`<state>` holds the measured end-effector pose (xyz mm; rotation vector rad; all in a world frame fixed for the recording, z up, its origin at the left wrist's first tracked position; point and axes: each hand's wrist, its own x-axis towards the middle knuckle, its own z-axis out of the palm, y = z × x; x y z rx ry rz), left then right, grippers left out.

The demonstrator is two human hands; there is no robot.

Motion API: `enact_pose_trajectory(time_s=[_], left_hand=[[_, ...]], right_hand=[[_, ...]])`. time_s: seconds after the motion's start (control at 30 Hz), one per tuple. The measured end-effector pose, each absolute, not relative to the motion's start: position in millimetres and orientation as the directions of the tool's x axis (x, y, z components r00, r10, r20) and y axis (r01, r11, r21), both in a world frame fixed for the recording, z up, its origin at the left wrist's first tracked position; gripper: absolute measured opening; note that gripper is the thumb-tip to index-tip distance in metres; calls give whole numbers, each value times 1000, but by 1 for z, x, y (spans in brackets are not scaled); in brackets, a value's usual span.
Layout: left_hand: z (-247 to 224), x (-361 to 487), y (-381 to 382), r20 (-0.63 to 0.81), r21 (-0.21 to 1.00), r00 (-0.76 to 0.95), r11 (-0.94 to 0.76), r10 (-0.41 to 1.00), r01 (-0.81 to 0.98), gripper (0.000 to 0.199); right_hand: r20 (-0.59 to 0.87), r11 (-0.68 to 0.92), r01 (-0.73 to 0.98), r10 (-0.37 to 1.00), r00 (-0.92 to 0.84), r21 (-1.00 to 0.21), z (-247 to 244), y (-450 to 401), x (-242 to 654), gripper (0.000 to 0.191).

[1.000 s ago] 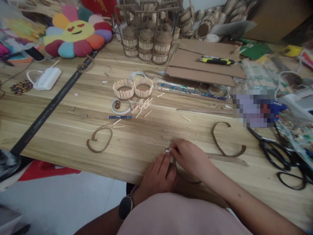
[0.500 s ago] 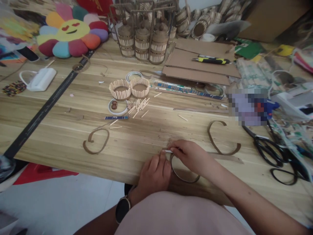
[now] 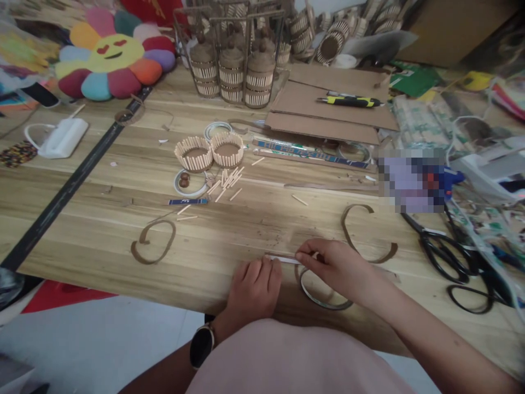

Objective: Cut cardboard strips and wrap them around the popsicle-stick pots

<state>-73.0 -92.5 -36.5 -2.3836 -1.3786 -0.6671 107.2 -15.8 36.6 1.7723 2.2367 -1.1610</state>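
A narrow white strip [image 3: 284,259], which looks like tape, runs between my hands close to the table's front edge. My left hand [image 3: 255,284] is palm down with bent fingers, pinning the strip's left end against the tabletop. Thumb and fingers of my right hand [image 3: 328,265] pinch its other end. Just below the right hand is a thin ring [image 3: 324,301] that looks like a tape roll, partly covered by that hand. A curled brown strip [image 3: 348,230] lies beyond my right hand, and another brown curl [image 3: 172,238] lies to the left.
Two small round stick-walled cups [image 3: 194,156] stand mid-table beside loose sticks [image 3: 229,180] and a tape roll [image 3: 176,183]. Black scissors [image 3: 445,254] and a blue glue gun [image 3: 453,178] lie right. Behind are cardboard [image 3: 324,128], a cutter knife [image 3: 353,102] and lidded stick-covered pots [image 3: 232,82].
My right hand has moved right, away from my left, and the ring has shifted right with it. A longer stretch of white strip now shows between the hands. The camera view has shifted slightly.
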Motion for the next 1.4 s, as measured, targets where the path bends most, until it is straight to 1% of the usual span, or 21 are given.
enact_pose_trajectory(time_s=[0.07,0.17,0.37,0.43,0.57,0.77,0.93,1.07,1.13,1.2,1.23,1.3,1.33,1.4], left_hand=[[-37,-73,-92,525,-51,443,-493,727,869,23],[-37,-73,-92,516,-74,459,-496,723,865,24],[-37,-73,-92,528,-75,463,-504,712,861,23],[-37,-73,-92,528,-75,461,-501,713,862,23],[-37,-73,-92,522,-67,460,-503,718,862,23],[-36,-73,-91,506,-87,483,-514,715,853,24],[-48,-67,-94,517,-57,429,-470,741,881,23],[-51,-65,-97,471,-67,439,-465,765,883,23],[-45,-68,-95,423,-74,474,-492,773,868,25],[-35,-74,-89,329,-38,517,-536,790,843,26],[-28,-77,-84,272,9,527,-550,805,835,25],[-14,-85,-74,174,156,502,-527,847,835,17],[-7,-89,-68,156,228,470,-494,869,839,17],[5,-95,-55,164,336,414,-445,895,830,20]], right_hand=[[-515,68,870,783,-349,-487,36,-14,111,26],[-533,77,883,771,-347,-463,32,-14,114,27],[-516,74,881,786,-340,-467,25,-15,115,21],[-530,65,884,779,-335,-463,24,-15,115,21],[-560,69,908,766,-314,-414,24,-14,114,22],[-540,116,921,780,-315,-371,23,-14,112,22],[-557,104,932,776,-295,-349,22,-15,110,21],[-556,110,928,773,-305,-356,19,-15,110,21],[-546,116,929,781,-305,-352,18,-16,110,20],[-533,118,926,788,-307,-359,19,-16,110,20],[-530,118,922,788,-312,-368,20,-17,110,20],[-531,117,912,781,-330,-394,23,-17,111,20],[-533,118,906,775,-340,-407,25,-18,111,21],[-532,124,899,769,-355,-421,29,-20,111,21]])
